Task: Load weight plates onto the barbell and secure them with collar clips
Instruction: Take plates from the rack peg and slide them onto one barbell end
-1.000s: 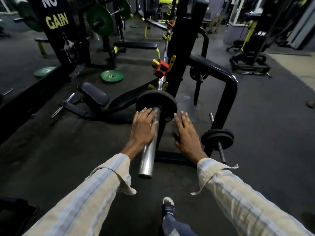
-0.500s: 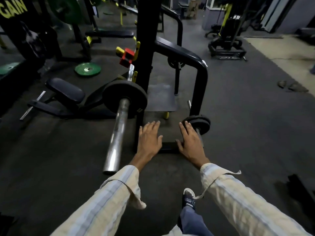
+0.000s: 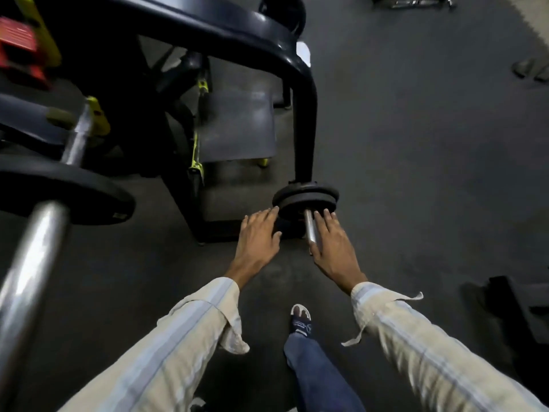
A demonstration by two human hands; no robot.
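The chrome barbell sleeve [image 3: 32, 263] runs up the left side and carries one black weight plate [image 3: 62, 191]. Low on the rack frame, a short storage peg [image 3: 310, 228] holds a small stack of black plates [image 3: 306, 197]. My left hand [image 3: 257, 242] reaches with straight fingers to the left edge of that stack, fingertips at its rim. My right hand [image 3: 334, 248] lies open just right of the peg, its fingertips near the stack's front face. Neither hand holds anything. No collar clip shows.
The black rack frame [image 3: 300, 84] curves down right behind the plate stack. A red and yellow bar catch [image 3: 20, 52] sits at the top left. A dark foot platform [image 3: 237, 126] lies behind. My shoe [image 3: 300, 318] stands on the rubber floor below the hands.
Both hands left the barbell sleeve and moved right and down to the plates stored on the low peg. The view dropped and came closer to the rack.
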